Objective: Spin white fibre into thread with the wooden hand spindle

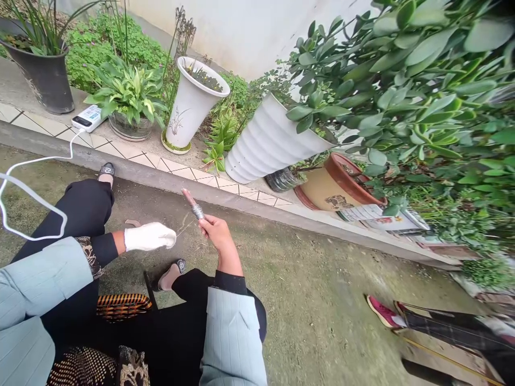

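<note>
Here, a seated person works with 2 hands held out above the knees, over a concrete yard. The right hand (215, 231) is clamped around a pink-tipped rod (187, 197) wound with a silvery coil (197, 211), the fingers curled about its shaft and the tip angled to the far left. The left hand (149, 236), in a white glove, sits well apart with its fingers together; whether they pinch anything is hard to tell. A fine pale strand (184, 228) seems to run between the hands, probably held up to stay off the ground. Beyond stand a ribbed white planter (269, 140) and a white power bank (87, 118) with its cable (40, 159); a pink shoe (382, 312) shows to the near right.
</note>
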`<state>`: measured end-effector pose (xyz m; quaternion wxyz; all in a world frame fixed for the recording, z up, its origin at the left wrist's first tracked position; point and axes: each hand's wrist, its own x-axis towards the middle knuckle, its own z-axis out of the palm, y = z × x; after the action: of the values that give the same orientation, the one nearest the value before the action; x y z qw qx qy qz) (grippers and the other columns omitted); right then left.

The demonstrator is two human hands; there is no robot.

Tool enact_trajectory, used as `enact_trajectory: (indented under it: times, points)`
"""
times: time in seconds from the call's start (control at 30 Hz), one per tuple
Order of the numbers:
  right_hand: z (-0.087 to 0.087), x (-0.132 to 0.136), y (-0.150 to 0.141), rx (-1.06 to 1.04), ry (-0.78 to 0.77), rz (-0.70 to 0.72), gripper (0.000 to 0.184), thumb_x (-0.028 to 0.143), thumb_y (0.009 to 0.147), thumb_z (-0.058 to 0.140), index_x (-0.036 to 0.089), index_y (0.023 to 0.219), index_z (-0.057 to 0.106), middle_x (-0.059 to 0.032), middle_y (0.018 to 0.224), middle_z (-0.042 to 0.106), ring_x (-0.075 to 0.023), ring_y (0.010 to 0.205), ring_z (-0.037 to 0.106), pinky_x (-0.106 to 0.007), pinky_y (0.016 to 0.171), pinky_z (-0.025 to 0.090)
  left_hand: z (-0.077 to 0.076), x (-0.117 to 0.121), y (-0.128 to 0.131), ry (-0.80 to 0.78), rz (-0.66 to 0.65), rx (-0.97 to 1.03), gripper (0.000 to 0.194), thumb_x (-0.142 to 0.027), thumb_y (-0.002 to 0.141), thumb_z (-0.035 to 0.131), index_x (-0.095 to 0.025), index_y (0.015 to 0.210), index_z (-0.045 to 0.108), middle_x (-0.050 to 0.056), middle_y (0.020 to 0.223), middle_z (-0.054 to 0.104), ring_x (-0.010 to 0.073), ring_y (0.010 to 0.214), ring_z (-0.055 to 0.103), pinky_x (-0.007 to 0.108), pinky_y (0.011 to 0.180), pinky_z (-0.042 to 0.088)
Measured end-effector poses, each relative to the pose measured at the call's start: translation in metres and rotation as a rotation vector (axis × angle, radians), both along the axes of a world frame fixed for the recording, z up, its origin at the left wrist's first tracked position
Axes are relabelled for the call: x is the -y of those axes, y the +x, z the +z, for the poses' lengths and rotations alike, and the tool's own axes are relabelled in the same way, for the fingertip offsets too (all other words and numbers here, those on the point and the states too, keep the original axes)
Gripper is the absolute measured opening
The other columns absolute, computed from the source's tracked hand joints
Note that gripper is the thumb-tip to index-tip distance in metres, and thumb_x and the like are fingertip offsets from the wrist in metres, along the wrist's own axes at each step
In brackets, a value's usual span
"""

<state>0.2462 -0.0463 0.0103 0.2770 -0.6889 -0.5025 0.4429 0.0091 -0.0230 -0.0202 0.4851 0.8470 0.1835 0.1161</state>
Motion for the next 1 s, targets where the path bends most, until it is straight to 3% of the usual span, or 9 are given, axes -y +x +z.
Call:
enact_trajectory:
  times: [0.13, 0.23, 0.33, 0.4, 0.43, 0.53, 0.6, 0.7, 1.0]
  points:
    - [-0.001, -0.002, -0.009, 0.482, 0.007, 0.069, 0.024, 0.034, 0.081, 0.051, 0.017, 0.083, 0.068, -0.0017, 0.064, 0.059, -0.0124, 0.058, 0.049, -0.025, 0.056, 0.034, -0.002, 0.002, 0.0, 0.113, 0.007, -0.032, 0.021, -0.02, 0.087, 0.042, -0.016, 0.072, 0.057, -0.001, 0.071, 0.06, 0.0109, 0.065, 0.052, 0.02, 0.065, 0.036]
    - [-0.003, -0.001, -0.021, 0.692, -0.19, 0.306, 0.019, 0.029, 0.08, 0.055, 0.018, 0.084, 0.07, -0.0062, 0.074, 0.065, -0.0144, 0.064, 0.053, -0.026, 0.058, 0.034, -0.001, 0.0, -0.003, 0.218, 0.027, -0.063, 0.021, -0.021, 0.087, 0.042, -0.017, 0.073, 0.057, -0.001, 0.071, 0.06, 0.0114, 0.064, 0.051, 0.021, 0.063, 0.034]
    - [0.002, 0.004, -0.028, 0.431, -0.565, 0.784, 0.012, 0.023, 0.074, 0.061, 0.016, 0.078, 0.071, -0.0032, 0.068, 0.064, -0.0112, 0.056, 0.051, -0.024, 0.055, 0.036, 0.004, -0.005, -0.008, 0.246, 0.065, -0.08, 0.02, -0.022, 0.086, 0.044, -0.017, 0.071, 0.057, -0.001, 0.067, 0.058, 0.0114, 0.061, 0.049, 0.021, 0.061, 0.033]
    - [0.011, 0.01, -0.027, 0.113, -0.606, 0.987, 0.015, 0.025, 0.073, 0.064, 0.016, 0.081, 0.071, 0.0, 0.066, 0.062, -0.0088, 0.054, 0.049, -0.022, 0.054, 0.037, 0.007, -0.009, -0.011, 0.153, 0.093, -0.041, 0.019, -0.023, 0.085, 0.044, -0.016, 0.071, 0.056, -0.002, 0.066, 0.057, 0.0108, 0.061, 0.048, 0.02, 0.061, 0.034]
    - [0.018, 0.013, -0.025, -0.033, -0.552, 1.005, 0.019, 0.028, 0.073, 0.065, 0.015, 0.086, 0.071, 0.0007, 0.066, 0.061, -0.0081, 0.054, 0.048, -0.021, 0.054, 0.037, 0.009, -0.011, -0.012, 0.077, 0.113, -0.004, 0.019, -0.024, 0.085, 0.044, -0.016, 0.072, 0.055, -0.001, 0.068, 0.057, 0.0106, 0.062, 0.048, 0.02, 0.061, 0.035]
    - [0.037, 0.02, -0.011, -0.347, -0.271, 0.752, 0.036, 0.038, 0.073, 0.066, 0.012, 0.098, 0.068, 0.0, 0.07, 0.061, -0.0076, 0.056, 0.046, -0.021, 0.055, 0.038, 0.008, -0.012, -0.01, -0.174, 0.135, 0.082, 0.022, -0.032, 0.086, 0.045, -0.014, 0.078, 0.057, 0.0, 0.07, 0.057, 0.0099, 0.061, 0.047, 0.02, 0.058, 0.037]
    - [0.044, 0.02, -0.001, -0.361, -0.124, 0.506, 0.031, 0.04, 0.074, 0.066, 0.012, 0.088, 0.067, 0.0006, 0.067, 0.058, -0.0067, 0.054, 0.043, -0.02, 0.051, 0.035, 0.005, -0.01, -0.006, -0.31, 0.11, 0.082, 0.027, -0.036, 0.087, 0.046, -0.013, 0.079, 0.057, 0.0, 0.068, 0.055, 0.0087, 0.055, 0.042, 0.02, 0.053, 0.035]
    - [0.039, 0.017, 0.003, -0.311, -0.07, 0.254, 0.026, 0.039, 0.074, 0.065, 0.013, 0.074, 0.062, 0.0021, 0.061, 0.053, -0.0062, 0.051, 0.042, -0.019, 0.047, 0.031, 0.001, -0.004, 0.002, -0.449, 0.08, 0.083, 0.03, -0.038, 0.086, 0.047, -0.013, 0.074, 0.056, 0.0, 0.067, 0.054, 0.0081, 0.053, 0.04, 0.02, 0.05, 0.032]
    - [0.016, 0.007, -0.019, -0.201, -0.088, 0.103, 0.023, 0.038, 0.074, 0.057, 0.016, 0.069, 0.056, 0.0029, 0.058, 0.051, -0.0067, 0.047, 0.039, -0.021, 0.046, 0.03, 0.001, -0.001, 0.006, -0.428, 0.055, 0.073, 0.025, -0.034, 0.083, 0.049, -0.014, 0.07, 0.056, 0.001, 0.067, 0.056, 0.0098, 0.058, 0.043, 0.021, 0.057, 0.035]
